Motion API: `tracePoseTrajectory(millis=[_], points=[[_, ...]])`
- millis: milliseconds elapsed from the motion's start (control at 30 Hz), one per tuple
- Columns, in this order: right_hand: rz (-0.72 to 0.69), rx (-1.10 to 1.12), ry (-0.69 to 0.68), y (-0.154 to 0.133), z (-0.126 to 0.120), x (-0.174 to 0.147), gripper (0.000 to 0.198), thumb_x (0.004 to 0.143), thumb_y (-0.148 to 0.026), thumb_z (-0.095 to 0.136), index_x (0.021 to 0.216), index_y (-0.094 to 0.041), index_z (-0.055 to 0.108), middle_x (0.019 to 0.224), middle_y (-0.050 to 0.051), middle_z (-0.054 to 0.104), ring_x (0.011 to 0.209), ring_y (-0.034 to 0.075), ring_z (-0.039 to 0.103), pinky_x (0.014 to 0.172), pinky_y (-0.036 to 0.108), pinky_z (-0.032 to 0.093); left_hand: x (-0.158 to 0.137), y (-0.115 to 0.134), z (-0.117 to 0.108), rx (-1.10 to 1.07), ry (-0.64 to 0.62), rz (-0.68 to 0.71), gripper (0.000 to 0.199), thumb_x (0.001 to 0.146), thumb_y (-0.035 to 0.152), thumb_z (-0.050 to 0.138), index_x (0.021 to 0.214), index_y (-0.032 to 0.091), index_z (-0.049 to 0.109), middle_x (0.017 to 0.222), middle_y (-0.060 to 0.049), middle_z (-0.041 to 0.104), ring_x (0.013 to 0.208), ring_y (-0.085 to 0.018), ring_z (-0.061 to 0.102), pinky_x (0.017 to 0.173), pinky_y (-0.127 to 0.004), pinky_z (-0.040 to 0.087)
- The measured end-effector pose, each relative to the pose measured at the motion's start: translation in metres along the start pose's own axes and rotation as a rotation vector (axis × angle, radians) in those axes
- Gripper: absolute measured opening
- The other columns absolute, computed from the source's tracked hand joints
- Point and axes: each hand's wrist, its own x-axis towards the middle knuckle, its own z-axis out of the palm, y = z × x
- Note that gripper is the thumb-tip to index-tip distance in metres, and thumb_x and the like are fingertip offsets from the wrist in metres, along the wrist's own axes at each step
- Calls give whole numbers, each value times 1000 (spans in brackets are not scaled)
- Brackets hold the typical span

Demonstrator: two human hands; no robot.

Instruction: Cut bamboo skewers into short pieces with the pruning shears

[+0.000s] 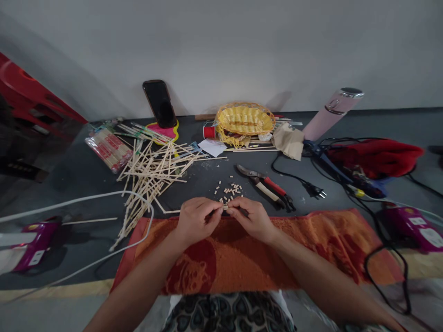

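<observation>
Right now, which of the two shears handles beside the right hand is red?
The red handle is the one farther from the right hand; the cream handle lies nearer that hand.

1. From where I stand, the left forearm (143,276) and right forearm (313,274) slant inward, bare.
2. The left hand (197,216) curls, back upward, fingers (213,205) pinched.
3. The right hand (254,216) mirrors it, fingertips (231,210) close to the left's.
</observation>
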Motion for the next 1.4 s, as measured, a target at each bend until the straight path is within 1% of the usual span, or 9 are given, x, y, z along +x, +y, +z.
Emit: tracePoseTrajectory(millis=[233,367,467,600,700,800,1200,1300,1400], points=[[-7,3,-13,-1,0,-1,13,92,-28,54,93,-21,65,86,2,69,79,13,63,74,25,47,0,1,-1,2,-14,-21,10,84,19,59,90,19,68,77,-2,72,68,-15,64,67,-27,47],[-62,-36,-9,2,-1,0,12,92,-26,53,95,-21,64,88,2,68,81,13,62,75,26,47,0,0,-1,12,-17,-27,11,85,20,58,88,19,68,76,-2,71,68,-14,64,67,-26,47],[-116,-127,4,7,-3,3,11,92,-24,53,95,-21,63,88,4,67,84,15,60,78,29,48,0,-1,0,27,-1,-64,11,86,22,58,89,18,68,77,-2,72,69,-14,65,68,-26,48],[-160,-317,15,15,-9,8,13,92,-21,51,95,-21,64,89,5,67,88,19,56,82,35,47,1,-4,2,56,-4,-99,12,86,23,57,90,19,68,77,-2,72,68,-14,65,66,-25,47],[-153,-450,27,20,-13,9,14,92,-20,52,95,-21,65,93,6,68,92,21,53,86,39,45,2,-7,3,62,-6,-104,13,87,23,57,89,18,69,76,-2,72,66,-13,64,64,-24,46],[-142,-515,32,24,-15,10,14,91,-21,53,95,-21,67,96,6,68,94,22,52,87,41,44,3,-10,3,78,-2,-110,13,87,23,56,87,18,69,74,-2,71,64,-13,63,63,-24,45],[-151,-532,48,29,-14,10,22,91,-16,50,103,-22,67,102,6,68,98,23,51,89,42,44,2,-16,7,73,-4,-112,15,88,25,55,88,20,69,76,-2,71,65,-13,62,63,-24,44],[-169,-531,90,29,-21,12,21,91,-18,51,103,-22,67,103,6,67,100,22,51,92,42,43,0,-18,9,67,5,-104,16,88,25,54,87,20,69,75,-2,71,66,-13,63,63,-24,45],[-157,-555,189,36,-34,14,20,90,-19,51,101,-23,68,104,6,66,103,23,52,95,43,42,0,-18,10,73,11,-98,15,88,24,54,87,20,69,77,-2,72,68,-14,63,65,-25,45]])
